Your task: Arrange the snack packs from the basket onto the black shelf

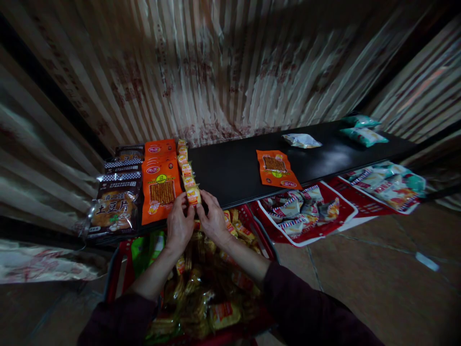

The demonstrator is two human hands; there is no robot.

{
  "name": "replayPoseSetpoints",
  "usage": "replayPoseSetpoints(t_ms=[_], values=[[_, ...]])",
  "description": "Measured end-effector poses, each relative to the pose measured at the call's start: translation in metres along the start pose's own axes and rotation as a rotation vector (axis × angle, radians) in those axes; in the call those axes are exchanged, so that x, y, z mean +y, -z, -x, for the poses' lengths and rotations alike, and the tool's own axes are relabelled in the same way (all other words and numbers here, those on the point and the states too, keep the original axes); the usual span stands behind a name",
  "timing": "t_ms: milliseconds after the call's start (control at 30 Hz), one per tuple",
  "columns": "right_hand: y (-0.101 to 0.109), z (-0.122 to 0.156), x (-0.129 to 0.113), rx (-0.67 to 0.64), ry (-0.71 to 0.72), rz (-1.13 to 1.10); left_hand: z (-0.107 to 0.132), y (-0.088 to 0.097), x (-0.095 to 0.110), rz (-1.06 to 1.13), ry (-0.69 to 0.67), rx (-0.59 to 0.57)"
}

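Observation:
My left hand (180, 222) and my right hand (213, 215) close from both sides on a small yellow snack packet (193, 195) at the front edge of the black shelf (226, 168). It is the nearest in a row of like packets (186, 168) running back along the shelf. Just left of the row lie orange snack pouches (161, 190), overlapping one another. Beyond them are dark potato-chip bags (115, 206) in clear-edged packaging. Beneath my forearms, a red basket (266, 238) holds many yellow-wrapped snack packets (225, 312) and a green bag (144, 252).
A single orange pouch (276, 169) lies mid-shelf, with a white packet (301, 140) behind it. Teal-and-white bags (363, 136) rest at the far right. Two more red baskets, one with striped packets (306, 209), the other with teal bags (391, 182), stand below the shelf edge.

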State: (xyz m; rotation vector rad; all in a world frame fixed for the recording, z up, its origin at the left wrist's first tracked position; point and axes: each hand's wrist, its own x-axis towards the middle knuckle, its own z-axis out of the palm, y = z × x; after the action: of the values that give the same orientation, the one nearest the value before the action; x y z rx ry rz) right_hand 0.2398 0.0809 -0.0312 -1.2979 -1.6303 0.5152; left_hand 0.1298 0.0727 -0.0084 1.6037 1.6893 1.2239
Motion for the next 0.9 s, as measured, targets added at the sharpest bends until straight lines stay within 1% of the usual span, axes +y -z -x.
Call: replayPoseSetpoints(t_ms=[133, 367, 567, 700, 900], values=[[-0.002, -0.001, 0.005, -0.003, 0.003, 0.017, -0.002, 0.000, 0.003, -0.075, 0.013, -0.033], [0.001, -0.006, 0.002, -0.057, -0.031, 0.014, -0.010, 0.001, 0.009, -0.138, 0.071, -0.101], [-0.004, -0.009, 0.002, -0.046, -0.054, 0.000, -0.014, 0.001, 0.010, -0.175, 0.030, -0.068], [-0.008, -0.012, 0.001, -0.034, -0.062, 0.038, -0.017, 0.000, 0.008, -0.209, -0.005, -0.051], [-0.011, -0.014, -0.003, -0.002, -0.007, 0.119, -0.020, 0.001, 0.005, -0.219, -0.044, -0.040]])
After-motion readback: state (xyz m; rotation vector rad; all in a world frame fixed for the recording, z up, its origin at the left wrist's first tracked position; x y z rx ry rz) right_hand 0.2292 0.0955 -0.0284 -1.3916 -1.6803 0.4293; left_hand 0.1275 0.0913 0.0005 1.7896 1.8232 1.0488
